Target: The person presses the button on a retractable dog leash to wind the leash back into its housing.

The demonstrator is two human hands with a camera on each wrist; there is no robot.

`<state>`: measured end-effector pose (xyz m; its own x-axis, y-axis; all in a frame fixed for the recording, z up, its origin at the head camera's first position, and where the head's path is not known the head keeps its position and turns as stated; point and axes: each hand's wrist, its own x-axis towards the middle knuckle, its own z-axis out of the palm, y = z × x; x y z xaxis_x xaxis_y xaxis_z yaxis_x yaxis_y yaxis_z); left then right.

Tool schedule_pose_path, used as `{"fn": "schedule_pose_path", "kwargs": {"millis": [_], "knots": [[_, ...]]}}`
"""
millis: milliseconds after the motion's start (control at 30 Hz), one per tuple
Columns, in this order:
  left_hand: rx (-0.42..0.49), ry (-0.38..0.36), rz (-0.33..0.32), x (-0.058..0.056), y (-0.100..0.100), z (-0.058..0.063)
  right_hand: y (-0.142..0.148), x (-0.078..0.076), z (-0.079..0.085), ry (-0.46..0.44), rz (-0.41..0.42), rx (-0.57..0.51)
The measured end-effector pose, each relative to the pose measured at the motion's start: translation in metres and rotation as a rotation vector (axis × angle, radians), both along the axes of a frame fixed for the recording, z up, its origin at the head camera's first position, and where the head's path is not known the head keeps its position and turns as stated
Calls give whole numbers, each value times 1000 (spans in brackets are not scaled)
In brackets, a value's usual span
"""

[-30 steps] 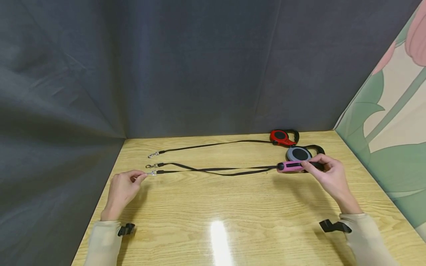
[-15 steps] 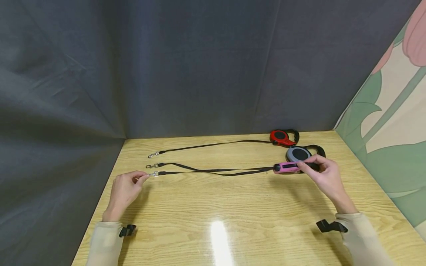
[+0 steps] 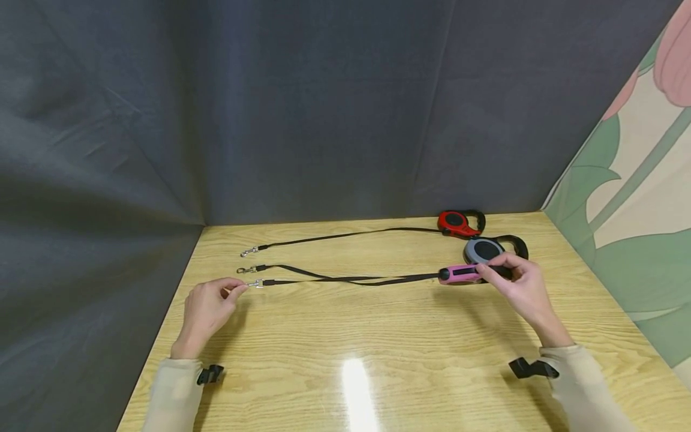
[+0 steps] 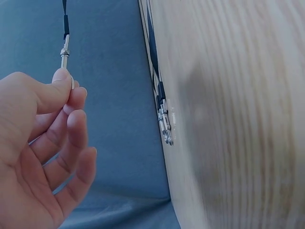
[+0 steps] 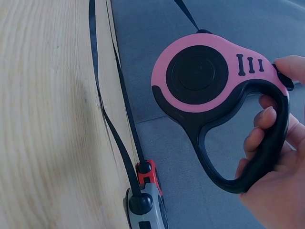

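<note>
My right hand (image 3: 515,285) holds a pink retractable dog leash (image 5: 217,71) by its black loop handle, fingers wrapped through the loop and thumb at the button. My left hand (image 3: 210,309) pinches the silver snap hook (image 4: 65,52) at the end of that leash's black strap between thumb and forefinger. The strap runs across between the two hands, held up off the table. Beyond it on the table lies a grey retractable leash (image 3: 483,251), its strap (image 3: 291,268) pulled out leftward in a slight curve. Behind that is a red retractable leash (image 3: 453,222), also drawn out.
The snap hooks of the grey leash (image 3: 246,270) and red leash (image 3: 249,252) lie at the table's left side. A dark curtain (image 3: 324,120) stands behind and to the left of the wooden table (image 3: 302,354). A flower-patterned panel (image 3: 637,240) rises at the right.
Both hands have drifted slightly inward: the right with the pink leash leftward, the left with the snap hook a little rightward and down. The grey and red leashes have stayed put.
</note>
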<state>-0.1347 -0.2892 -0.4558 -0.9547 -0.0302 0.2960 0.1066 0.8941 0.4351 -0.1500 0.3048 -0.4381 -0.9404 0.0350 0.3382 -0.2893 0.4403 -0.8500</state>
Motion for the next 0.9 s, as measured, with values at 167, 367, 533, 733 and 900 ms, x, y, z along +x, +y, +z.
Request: {"fn": "schedule_pose_path", "kwargs": {"millis": [167, 367, 533, 733, 900], "knots": [[-8, -4, 0, 1, 2, -1, -2, 0, -1, -2, 8, -12], [-9, 3, 1, 1, 5, -1, -5, -1, -1, 1, 20, -18], [-5, 3, -4, 1, 7, 0, -8, -1, -1, -1, 31, -14], [-9, 4, -5, 0, 8, -1, -9, -1, -1, -28, 24, 6], [-2, 12, -16, 0, 11, -1, -11, -2, 0, -22, 41, -7]]}}
